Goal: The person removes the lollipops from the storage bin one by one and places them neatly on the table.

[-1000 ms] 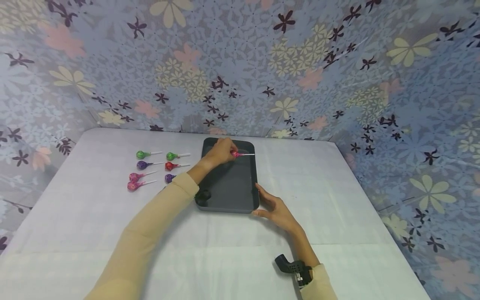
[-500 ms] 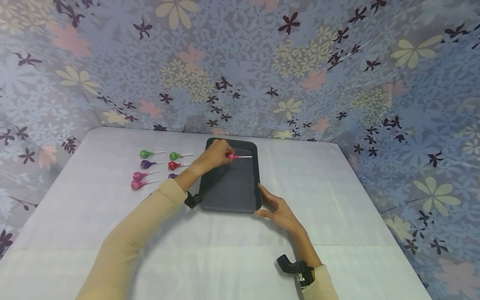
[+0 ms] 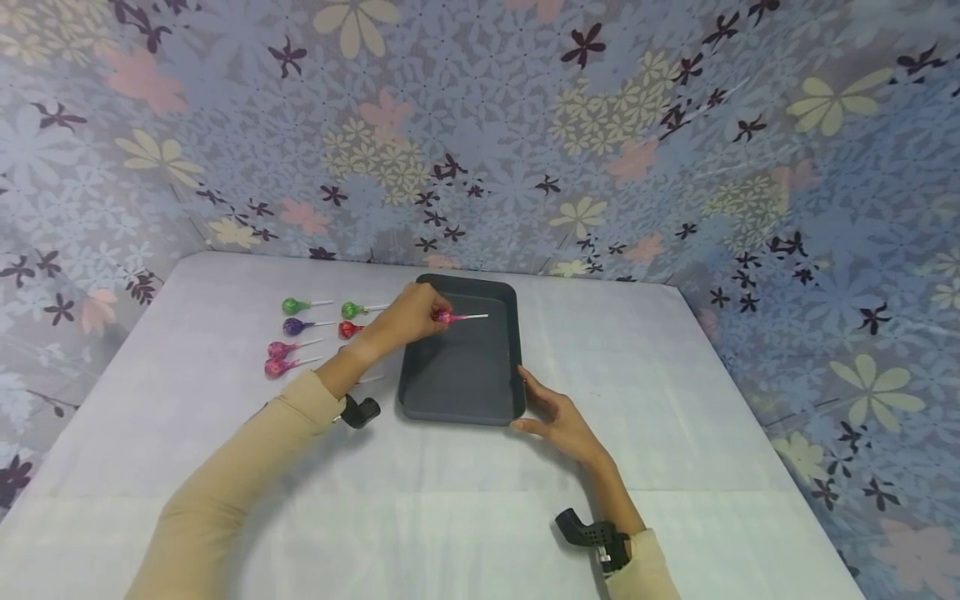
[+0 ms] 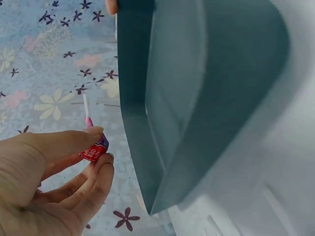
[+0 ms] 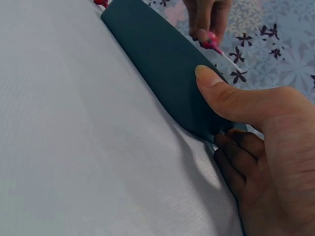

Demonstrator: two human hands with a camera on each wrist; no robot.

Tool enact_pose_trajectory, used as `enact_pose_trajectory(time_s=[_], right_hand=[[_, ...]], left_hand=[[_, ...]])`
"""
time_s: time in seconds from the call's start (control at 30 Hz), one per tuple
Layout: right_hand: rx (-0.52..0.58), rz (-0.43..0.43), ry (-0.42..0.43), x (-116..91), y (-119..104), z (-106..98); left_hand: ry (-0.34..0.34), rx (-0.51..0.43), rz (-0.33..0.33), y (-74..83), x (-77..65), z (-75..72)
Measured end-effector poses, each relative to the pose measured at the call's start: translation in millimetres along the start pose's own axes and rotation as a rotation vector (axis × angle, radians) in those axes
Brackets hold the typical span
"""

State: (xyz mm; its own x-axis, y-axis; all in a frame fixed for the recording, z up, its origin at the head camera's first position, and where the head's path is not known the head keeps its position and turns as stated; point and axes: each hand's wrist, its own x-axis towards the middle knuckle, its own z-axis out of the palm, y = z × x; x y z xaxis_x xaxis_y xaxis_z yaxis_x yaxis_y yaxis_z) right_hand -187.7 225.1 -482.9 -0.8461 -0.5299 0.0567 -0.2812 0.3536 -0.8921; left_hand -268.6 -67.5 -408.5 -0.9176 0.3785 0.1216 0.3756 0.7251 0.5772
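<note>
My left hand (image 3: 411, 317) pinches a pink-wrapped lollipop (image 3: 447, 317) by its candy head, between thumb and fingertips. Its white stick points right, above the far part of a dark grey rectangular baking tray (image 3: 461, 414). In the left wrist view the held lollipop (image 4: 96, 149) shows red and purple wrapping and is apart from the tray. My right hand (image 3: 558, 425) holds the tray's near right corner. The right wrist view has that thumb (image 5: 211, 83) against the outer wall, with the other fingers curled at the corner.
Left of the tray lie several lollipops in two columns, among them a green one (image 3: 294, 306), a purple one (image 3: 292, 326), a pink one (image 3: 276, 367) and a red one (image 3: 348, 329). My left forearm hides some. A floral cloth (image 3: 480, 125) rises behind the white table (image 3: 637, 375).
My left hand has moved left across the tray, carrying the pink lollipop with it. The right hand keeps its place at the tray corner. The head view has shifted slightly.
</note>
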Motion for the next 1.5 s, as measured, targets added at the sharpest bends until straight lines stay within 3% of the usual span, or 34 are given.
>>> enact_pose_trajectory(time_s=[0.47, 0.7, 0.83, 0.93, 1.07, 1.17, 1.5], right_hand=[[-0.004, 0.011, -0.01, 4, -3, 3], [-0.005, 0.001, -0.017, 7, 0, 6], [0.005, -0.008, -0.005, 10, 19, 5], [-0.006, -0.011, 0.012, 11, 33, 3], [-0.02, -0.003, 0.017, 10, 34, 2], [-0.021, -0.008, 0.019, 10, 35, 2], [-0.004, -0.025, 0.018, 11, 35, 3]], left_hand=[[-0.017, 0.031, 0.051, -20.4, -35.3, -14.7], [-0.01, -0.002, 0.019, -24.9, -52.7, -19.4], [-0.009, -0.014, -0.007, -28.5, -61.7, -20.3], [0.005, 0.004, 0.024, -32.1, -69.3, -20.4], [0.037, 0.077, 0.072, -38.5, -81.2, -21.9], [0.05, 0.11, 0.054, -42.2, -90.8, -25.6], [0.094, 0.049, 0.0, -55.8, -127.1, -41.3]])
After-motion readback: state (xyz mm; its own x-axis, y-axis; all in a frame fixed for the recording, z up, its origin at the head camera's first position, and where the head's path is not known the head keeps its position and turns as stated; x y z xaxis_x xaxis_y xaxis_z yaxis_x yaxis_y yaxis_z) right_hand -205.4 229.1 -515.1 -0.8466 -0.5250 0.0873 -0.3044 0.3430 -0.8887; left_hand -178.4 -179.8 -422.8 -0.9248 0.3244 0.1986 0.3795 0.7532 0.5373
